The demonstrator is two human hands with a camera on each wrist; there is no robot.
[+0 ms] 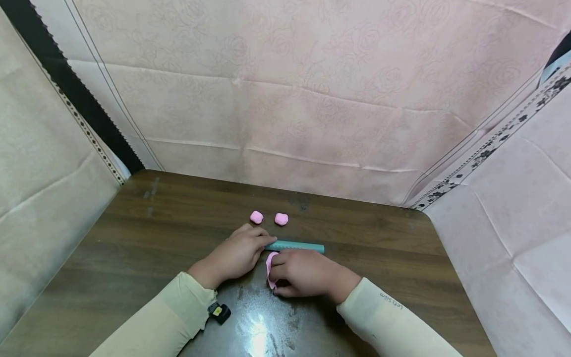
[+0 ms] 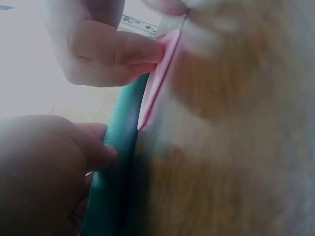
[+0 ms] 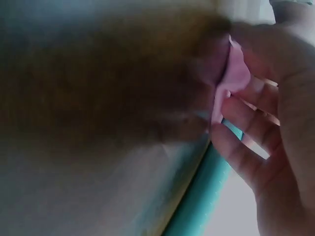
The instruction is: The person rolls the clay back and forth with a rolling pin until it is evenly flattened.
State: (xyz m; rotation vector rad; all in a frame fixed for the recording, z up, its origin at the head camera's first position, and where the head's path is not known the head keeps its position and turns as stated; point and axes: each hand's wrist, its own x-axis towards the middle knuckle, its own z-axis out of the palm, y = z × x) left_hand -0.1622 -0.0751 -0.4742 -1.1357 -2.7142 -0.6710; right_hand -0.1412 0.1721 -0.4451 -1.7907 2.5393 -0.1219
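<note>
Pink sheet (image 1: 268,269) and rod (image 1: 298,246): two-handed table work

Nearest: pale sleeves, left sleeve (image 1: 162,317) and right sleeve (image 1: 394,320). The right carries small dark lettering, inverted, seemingly beginning "Lets"; remainder doubtful.
Wrist device (image 1: 219,313): one, black, yellow mark, at the left cuff; no wording legible.
Right hand (image 1: 305,275): fingers curled, apparently pinching the sheet's edge; the thumb's exact contact cannot be told.
Pink sheet: one, thin, soft-looking, at the table (image 1: 178,223), on the rod's near side, partly hidden by the right hand.
Left hand (image 1: 236,255): thumb and fingers gripping the rod's left end.
Rod: one, teal, lying crosswise; fine pale marks, unreadable.
Step, as judged: freeing the flat sheet from the tabletop. The next move calls for a gentle, even lift, lest it stretch or tear.
Beyond: one pink lump (image 1: 256,217), a second lump (image 1: 281,219) just beside it, apart, neither touched.
Farthest: pale rose-patterned cloth (image 1: 276,109); no brand seen.
</note>
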